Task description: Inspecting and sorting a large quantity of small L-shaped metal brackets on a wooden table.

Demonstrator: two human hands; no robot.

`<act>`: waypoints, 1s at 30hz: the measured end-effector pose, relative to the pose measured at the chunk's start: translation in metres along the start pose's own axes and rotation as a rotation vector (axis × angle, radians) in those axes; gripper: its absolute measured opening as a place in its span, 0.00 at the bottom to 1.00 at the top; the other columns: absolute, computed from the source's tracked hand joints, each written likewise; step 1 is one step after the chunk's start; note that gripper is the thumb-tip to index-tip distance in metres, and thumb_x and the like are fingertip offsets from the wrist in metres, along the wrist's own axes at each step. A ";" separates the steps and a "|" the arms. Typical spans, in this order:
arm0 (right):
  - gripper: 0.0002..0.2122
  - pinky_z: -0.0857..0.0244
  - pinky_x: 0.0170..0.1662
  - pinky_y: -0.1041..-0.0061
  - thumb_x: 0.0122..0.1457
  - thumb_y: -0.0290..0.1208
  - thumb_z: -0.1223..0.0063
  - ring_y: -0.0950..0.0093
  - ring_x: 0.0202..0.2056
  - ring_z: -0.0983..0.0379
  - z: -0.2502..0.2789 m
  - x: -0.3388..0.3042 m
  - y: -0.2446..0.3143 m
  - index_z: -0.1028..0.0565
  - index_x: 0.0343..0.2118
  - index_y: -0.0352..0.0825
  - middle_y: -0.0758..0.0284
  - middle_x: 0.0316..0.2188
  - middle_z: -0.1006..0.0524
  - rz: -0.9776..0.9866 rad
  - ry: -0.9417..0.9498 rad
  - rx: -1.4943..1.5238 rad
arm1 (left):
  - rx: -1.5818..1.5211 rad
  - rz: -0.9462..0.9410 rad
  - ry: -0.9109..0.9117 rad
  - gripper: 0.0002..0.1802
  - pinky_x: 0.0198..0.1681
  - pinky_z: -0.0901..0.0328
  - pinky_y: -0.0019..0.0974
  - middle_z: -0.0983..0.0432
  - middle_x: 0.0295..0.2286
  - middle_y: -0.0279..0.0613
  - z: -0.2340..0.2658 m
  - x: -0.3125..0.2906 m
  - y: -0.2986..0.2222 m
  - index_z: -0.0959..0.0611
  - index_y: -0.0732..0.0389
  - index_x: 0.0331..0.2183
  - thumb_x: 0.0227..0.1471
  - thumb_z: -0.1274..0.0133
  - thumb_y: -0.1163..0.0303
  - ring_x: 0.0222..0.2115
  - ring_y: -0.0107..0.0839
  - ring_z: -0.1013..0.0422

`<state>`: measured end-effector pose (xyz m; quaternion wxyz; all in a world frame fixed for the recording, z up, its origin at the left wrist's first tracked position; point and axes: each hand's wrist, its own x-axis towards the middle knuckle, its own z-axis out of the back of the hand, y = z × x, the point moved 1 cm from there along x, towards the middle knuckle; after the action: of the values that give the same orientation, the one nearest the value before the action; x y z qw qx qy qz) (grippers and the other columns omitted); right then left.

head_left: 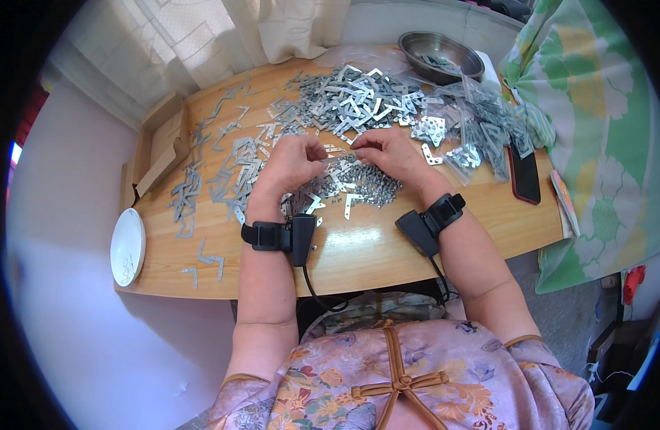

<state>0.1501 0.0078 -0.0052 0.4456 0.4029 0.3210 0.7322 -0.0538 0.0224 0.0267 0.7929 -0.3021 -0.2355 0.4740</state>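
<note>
While both hands work just above the small screw pile (pixel 369 188) at mid-table (pixel 358 251), the left hand (pixel 292 163) and right hand (pixel 388 152) each pinch one flat metal bracket (pixel 335 150) between them, apparently mid-assembly; alignment likely follows.

Clear plastic bags (pixel 480 122) of metal brackets, table right; open cardboard box (pixel 161 143), left.

Bowl (pixel 441 51) behind bracket heap (pixel 351 100)
</note>
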 end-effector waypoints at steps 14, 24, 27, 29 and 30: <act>0.04 0.38 0.24 0.85 0.51 0.23 0.48 0.84 0.20 0.33 -0.001 0.001 0.001 0.26 0.29 0.29 0.71 0.19 0.27 -0.098 -0.138 0.386 | -0.536 0.013 -0.063 0.09 0.24 0.39 0.23 0.27 0.21 0.32 -0.023 0.012 -0.002 0.22 0.66 0.27 0.38 0.42 0.74 0.21 0.20 0.33; 0.04 0.37 0.26 0.85 0.51 0.24 0.47 0.83 0.23 0.32 0.000 0.003 0.000 0.26 0.29 0.29 0.70 0.22 0.26 -0.070 -0.217 0.471 | -0.948 0.060 -0.045 0.09 0.27 0.34 0.25 0.25 0.24 0.39 -0.033 0.010 -0.012 0.23 0.64 0.30 0.48 0.47 0.68 0.24 0.24 0.29; 0.04 0.37 0.27 0.85 0.50 0.23 0.47 0.83 0.23 0.32 -0.001 0.003 -0.001 0.26 0.29 0.29 0.70 0.22 0.26 -0.032 -0.271 0.470 | -1.074 0.185 0.026 0.12 0.29 0.33 0.25 0.24 0.25 0.40 -0.038 0.008 -0.018 0.24 0.64 0.32 0.51 0.49 0.65 0.26 0.26 0.28; 0.04 0.37 0.27 0.85 0.50 0.23 0.47 0.84 0.23 0.32 -0.002 0.004 -0.003 0.25 0.29 0.29 0.70 0.22 0.25 0.009 -0.299 0.444 | -1.116 0.217 0.058 0.13 0.30 0.32 0.26 0.24 0.25 0.41 -0.039 0.009 -0.017 0.24 0.64 0.32 0.52 0.51 0.63 0.26 0.26 0.27; 0.04 0.37 0.27 0.85 0.50 0.23 0.47 0.84 0.23 0.32 -0.003 0.004 -0.003 0.25 0.29 0.29 0.70 0.22 0.25 0.010 -0.300 0.443 | -1.146 0.222 0.060 0.13 0.29 0.32 0.26 0.24 0.25 0.41 -0.039 0.009 -0.015 0.24 0.64 0.32 0.52 0.50 0.62 0.26 0.26 0.28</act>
<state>0.1481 0.0124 -0.0080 0.3856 0.5961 0.4018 0.5784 -0.0143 0.0151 0.0107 0.4548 -0.7191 -0.3987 0.3423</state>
